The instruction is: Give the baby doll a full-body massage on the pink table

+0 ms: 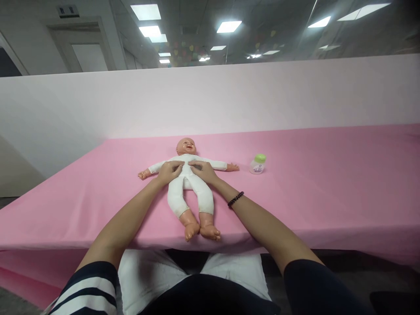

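A baby doll [187, 175] with a white cloth body lies face up on the pink-covered table [311, 188], its head toward the wall and its feet near the front edge. Its arms are spread out to both sides. My left hand [171, 170] rests on the left side of the doll's torso, fingers stretched inward. On the torso's right side lies my right hand [203, 170], its fingers also extended toward the middle. A small gap separates the fingertips of both hands.
A clear jar [257, 165] with a green lid stands to the right of the doll's outstretched arm. Behind the table runs a low white wall [229, 96]. The table's front edge is close to my lap.
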A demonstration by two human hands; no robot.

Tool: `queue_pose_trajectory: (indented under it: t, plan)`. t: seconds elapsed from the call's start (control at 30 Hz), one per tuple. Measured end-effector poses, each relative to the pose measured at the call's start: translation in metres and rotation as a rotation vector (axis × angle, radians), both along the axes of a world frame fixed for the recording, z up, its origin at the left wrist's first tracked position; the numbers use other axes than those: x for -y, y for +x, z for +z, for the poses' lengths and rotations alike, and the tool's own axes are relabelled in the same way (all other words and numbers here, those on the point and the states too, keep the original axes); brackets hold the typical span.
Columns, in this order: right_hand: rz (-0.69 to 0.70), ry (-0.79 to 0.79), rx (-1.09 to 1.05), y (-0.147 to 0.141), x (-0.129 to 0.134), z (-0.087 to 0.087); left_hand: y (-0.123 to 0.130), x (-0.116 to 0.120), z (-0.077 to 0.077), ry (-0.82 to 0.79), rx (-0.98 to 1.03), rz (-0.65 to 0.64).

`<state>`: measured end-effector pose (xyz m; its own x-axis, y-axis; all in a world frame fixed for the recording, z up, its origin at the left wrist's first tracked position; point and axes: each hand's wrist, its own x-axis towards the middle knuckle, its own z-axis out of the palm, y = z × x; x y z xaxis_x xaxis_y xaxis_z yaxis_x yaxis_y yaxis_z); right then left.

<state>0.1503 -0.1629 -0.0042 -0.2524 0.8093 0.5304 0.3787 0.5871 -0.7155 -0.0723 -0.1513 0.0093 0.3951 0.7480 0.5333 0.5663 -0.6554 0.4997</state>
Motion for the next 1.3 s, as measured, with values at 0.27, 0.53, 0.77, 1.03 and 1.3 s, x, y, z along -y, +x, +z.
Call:
queue_pose_trajectory:
  t: [0.27, 0.53, 0.77, 1.03, 1.3]
  plan:
    - [0.121, -0.191, 0.233, 0.006, -0.008, 0.001, -0.008, -0.015, -0.008, -0.134, -0.079, -0.169]
    - [-0.198, -0.286, 0.279, -0.002, -0.004, 0.005, -0.004, -0.025, -0.017, -0.255, -0.033, 0.141]
    - [-0.334, 0.015, 0.206, -0.001, 0.006, 0.009, -0.002, -0.02, -0.012, 0.015, 0.114, 0.179]
    - [0.107, 0.03, 0.103, 0.003, -0.002, -0.003, -0.006, -0.013, -0.008, -0.085, 0.141, -0.177]
    - [0.077, -0.18, 0.222, 0.003, -0.012, -0.004, -0.007, -0.015, -0.008, -0.213, -0.034, -0.166]
